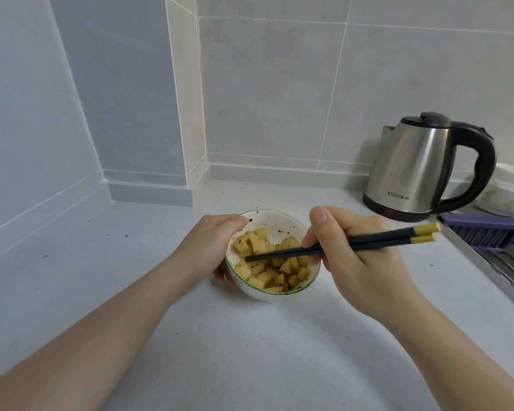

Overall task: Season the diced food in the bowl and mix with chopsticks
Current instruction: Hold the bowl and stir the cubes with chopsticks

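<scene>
A small white bowl [275, 222] with a green rim line stands on the pale counter, tilted a little toward me. Yellow diced food [267, 268] speckled with dark seasoning fills its lower half. My left hand [208, 247] grips the bowl's left side, thumb near the rim and fingers under it. My right hand [356, 259] holds a pair of dark chopsticks [377, 240] with yellow ends. Their tips reach left across the bowl and lie over the diced food.
A steel electric kettle [422, 170] with a black handle stands at the back right. Right of it are a white container [508, 194], a purple tray [484, 222] and a sink edge [487, 262]. Tiled walls form a corner behind. Dark specks dot the counter [220, 351].
</scene>
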